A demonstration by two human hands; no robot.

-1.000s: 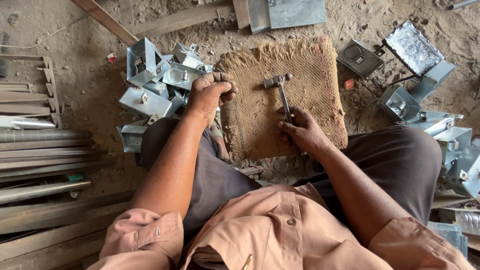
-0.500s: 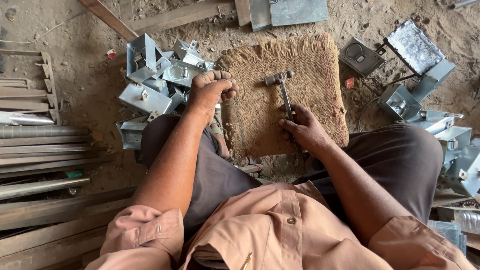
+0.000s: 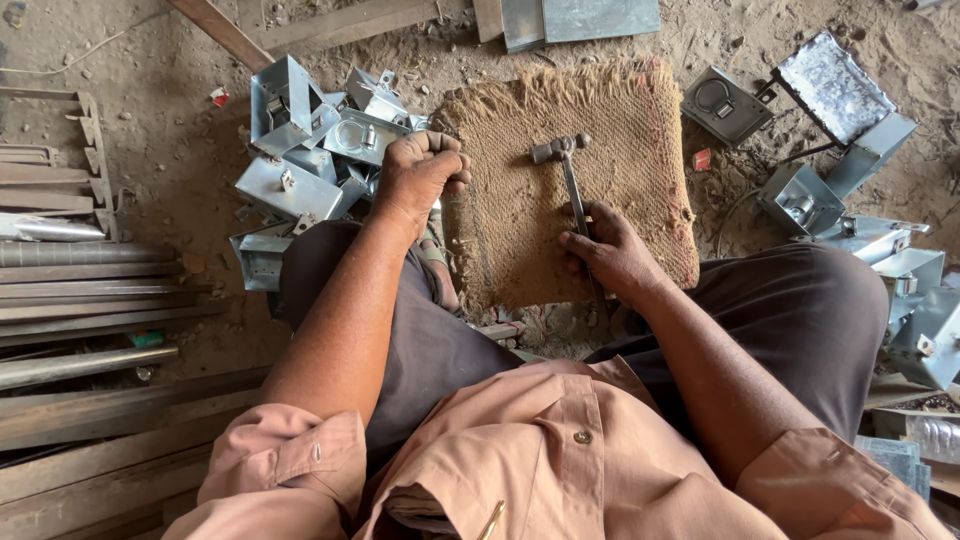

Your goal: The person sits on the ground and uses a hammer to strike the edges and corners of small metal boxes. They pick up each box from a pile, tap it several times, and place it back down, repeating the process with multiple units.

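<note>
Sandy, littered ground (image 3: 180, 150) fills the head view, the only one we have; we look straight down at a person seated low on it, knees spread, in a peach shirt and dark trousers. Between the knees lies a burlap mat (image 3: 620, 110), frayed along its far edge.

Left hand (image 3: 420, 178): we see it curled into a loose fist at the mat's left border, touching the burlap and lying just beside a heap of folded metal boxes (image 3: 300, 140). Whether it pinches a small part we cannot tell; nothing shows between the fingers.

Right hand (image 3: 610, 250): it is closed around the lower handle of a hammer (image 3: 562, 160), whose steel head rests on the mat near its middle, handle running back toward the body.

We judge the step in hand to be the fetching of a piece, the hammer parked at rest. The next move, as we read it, calls for the left hand to lift a box from the heap and seat it flat on the burlap, clear of the hammer head, before any blow.

Around the work: metal strips and bars (image 3: 90, 290) stacked at the left, wooden battens (image 3: 350, 22) and a flat metal sheet (image 3: 590, 18) beyond the mat, and more boxes and lids (image 3: 850, 170) scattered at the right, well apart from the mat.
</note>
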